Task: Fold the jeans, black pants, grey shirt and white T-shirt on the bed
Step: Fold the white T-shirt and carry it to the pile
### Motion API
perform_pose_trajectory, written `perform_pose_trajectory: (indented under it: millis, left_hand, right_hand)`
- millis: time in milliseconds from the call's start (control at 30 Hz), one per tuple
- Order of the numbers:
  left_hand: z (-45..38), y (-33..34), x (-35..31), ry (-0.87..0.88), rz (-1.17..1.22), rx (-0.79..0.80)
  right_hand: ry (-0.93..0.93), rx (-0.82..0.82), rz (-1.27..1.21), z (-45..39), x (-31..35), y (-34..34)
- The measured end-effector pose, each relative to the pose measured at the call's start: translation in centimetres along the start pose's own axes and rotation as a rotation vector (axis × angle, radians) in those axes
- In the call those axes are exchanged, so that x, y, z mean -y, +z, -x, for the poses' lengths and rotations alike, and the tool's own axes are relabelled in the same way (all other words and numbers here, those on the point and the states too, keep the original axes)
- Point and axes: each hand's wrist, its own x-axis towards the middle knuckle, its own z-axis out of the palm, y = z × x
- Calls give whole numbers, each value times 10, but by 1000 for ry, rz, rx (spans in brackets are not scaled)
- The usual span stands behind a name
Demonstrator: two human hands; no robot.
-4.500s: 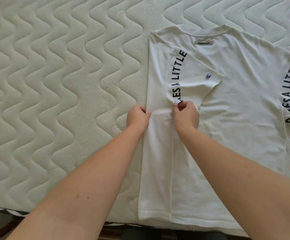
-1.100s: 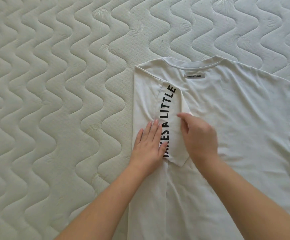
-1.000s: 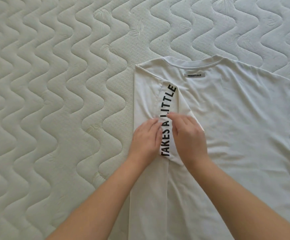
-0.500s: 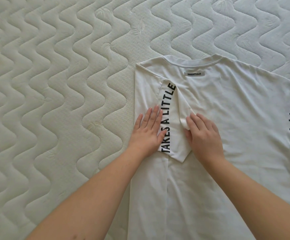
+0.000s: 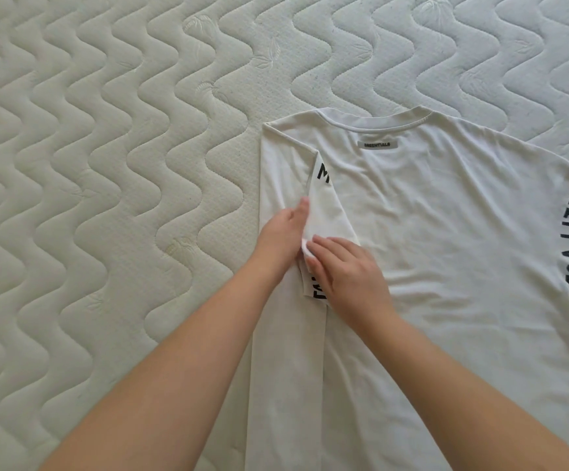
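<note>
Right now your left hand (image 5: 281,232) lies with straight fingers on the folded-in left side panel of the white T-shirt (image 5: 446,266), while your right hand (image 5: 347,277) presses down on the doubled-over sleeve (image 5: 330,212), its fingertips curled at the sleeve's edge, though whether they pinch the cloth you cannot tell. Expect the shirt, lying back-up with its neck label (image 5: 377,144) showing on the quilted bed (image 5: 106,164), to handle as light, limp cloth that slides and wrinkles, not as anything stiff. Take it by hems, seams and fold edges, keeping one palm flat to anchor it.
</note>
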Motion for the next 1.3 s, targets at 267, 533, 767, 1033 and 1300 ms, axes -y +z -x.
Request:
perform_pose_trajectory:
  millis: [267,533,767,1033,1300]
  left_hand:
    - [11,8,8,299,-354,-223]
    - [-23,26,-11,657,-1055,-296]
    - [-74,29,-3,571,-1264,-109]
    - [-64,25,-15,553,-1310,-102]
    - [26,15,42,650,-1320,-9]
  right_hand:
    - [126,115,99,24,-12,-6]
    - [128,348,70,23,-15,1]
    - [69,450,175,40,-19,6]
    - [79,447,135,63,-11,-7]
    - [223,444,156,97,-14,-12]
